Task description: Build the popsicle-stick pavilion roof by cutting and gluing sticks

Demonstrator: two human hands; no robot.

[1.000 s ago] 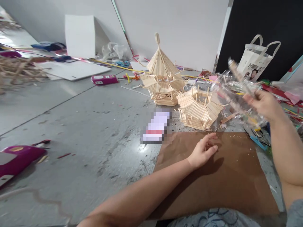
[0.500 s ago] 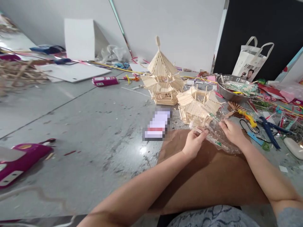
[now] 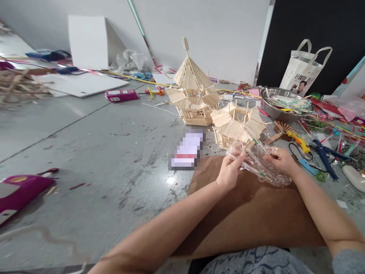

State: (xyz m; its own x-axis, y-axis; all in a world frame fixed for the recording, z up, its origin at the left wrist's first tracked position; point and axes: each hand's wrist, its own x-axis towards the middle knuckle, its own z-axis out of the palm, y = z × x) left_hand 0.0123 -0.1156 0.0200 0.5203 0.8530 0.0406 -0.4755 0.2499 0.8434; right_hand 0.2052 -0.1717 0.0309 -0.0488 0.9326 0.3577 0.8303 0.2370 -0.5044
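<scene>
My left hand (image 3: 230, 170) is closed on the near left part of a crinkled clear plastic bag (image 3: 273, 178). On the bag's right side, my right hand (image 3: 281, 160) grips it too, fingers curled in. A few thin sticks with green marks show in or against the plastic; which, I cannot tell. Just beyond my hands stands a low pavilion model (image 3: 239, 125) of pale wooden sticks, its lower front partly hidden by the bag. Behind it to the left rises a taller stick pagoda (image 3: 194, 99) with a pointed roof. Brown paper (image 3: 251, 213) lies under my forearms.
A phone (image 3: 186, 149), blurred out, lies left of my hands. At right are a metal bowl (image 3: 285, 116) of wrapped sticks, a yellow-handled tool (image 3: 299, 141), blue pliers-like tool (image 3: 325, 160) and a white mouse-shaped object (image 3: 355, 178). A magenta device (image 3: 28, 194) sits far left.
The bag is bunched up more around my left hand, and both hands have shifted slightly. My view has turned a little, so the background sits farther left.
</scene>
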